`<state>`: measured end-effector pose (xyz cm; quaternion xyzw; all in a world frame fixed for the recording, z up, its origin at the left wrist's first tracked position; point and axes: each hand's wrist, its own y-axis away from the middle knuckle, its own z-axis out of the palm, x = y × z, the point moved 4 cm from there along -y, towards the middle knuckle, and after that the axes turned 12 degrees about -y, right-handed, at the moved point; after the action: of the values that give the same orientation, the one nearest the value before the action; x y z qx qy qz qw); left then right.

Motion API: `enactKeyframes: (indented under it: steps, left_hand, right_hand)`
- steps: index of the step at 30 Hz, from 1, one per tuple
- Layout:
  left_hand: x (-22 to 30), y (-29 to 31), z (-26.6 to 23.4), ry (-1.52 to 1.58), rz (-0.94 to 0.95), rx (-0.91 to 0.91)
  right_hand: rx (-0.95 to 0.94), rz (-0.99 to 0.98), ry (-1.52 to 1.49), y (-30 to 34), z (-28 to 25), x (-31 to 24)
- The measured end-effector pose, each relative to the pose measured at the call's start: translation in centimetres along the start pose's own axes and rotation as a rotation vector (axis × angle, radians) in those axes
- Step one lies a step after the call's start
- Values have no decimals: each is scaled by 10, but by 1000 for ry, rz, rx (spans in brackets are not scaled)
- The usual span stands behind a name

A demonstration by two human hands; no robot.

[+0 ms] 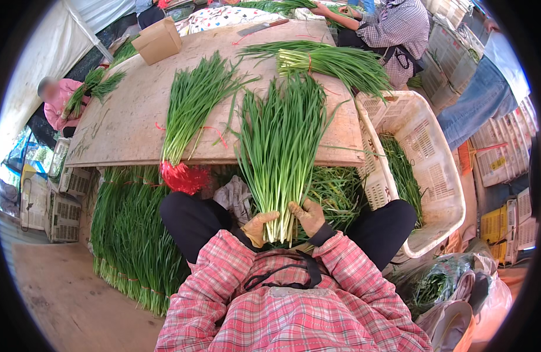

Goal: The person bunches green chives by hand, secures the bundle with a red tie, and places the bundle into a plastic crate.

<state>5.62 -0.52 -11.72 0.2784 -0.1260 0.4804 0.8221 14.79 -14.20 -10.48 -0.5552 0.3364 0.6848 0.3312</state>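
Note:
A large bunch of garlic chives (282, 146) lies over the table's near edge, its green leaves on the board and its pale stem ends hanging over my lap. In a worn glove, my left hand (258, 229) closes around the left side of the stem ends. My right hand (309, 216), gloved too, grips the same stems from the right, thumb in front. Left of it on the table lies a smaller pile of chives (194, 105), its stems beside a bundle of red ties (184, 177). Beyond, a tied chive bunch (335, 63) rests across the board.
The wooden table (129, 129) holds a knife (263, 27) and a cardboard box (157, 41). A white plastic crate (440, 176) with chives stands at my right. Many tied chive bunches (135, 234) stand at my left. Co-workers sit across the table and at far left; another person stands at right.

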Motion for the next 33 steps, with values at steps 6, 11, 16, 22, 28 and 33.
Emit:
enactKeyframes:
  steps: [6,11,16,22,28,33]
  left_hand:
    - [-2,1,13,-198,0,154]
    - [2,-3,18,-618,230,423]
    - [14,-8,27,-1131,759,491]
    - [9,11,16,-304,125,216]
    - [-7,8,-10,-98,-43,140]
    - [12,14,18,-400,163,280]
  right_hand:
    - [8,308,-172,5,12,-16]
    - [-45,214,-404,-3,3,-13]
    - [8,155,-330,-19,34,-30]
    - [53,127,-509,-18,25,-7]
    - [29,80,-303,-12,30,-25]
    - [-86,144,-278,-13,22,-26]
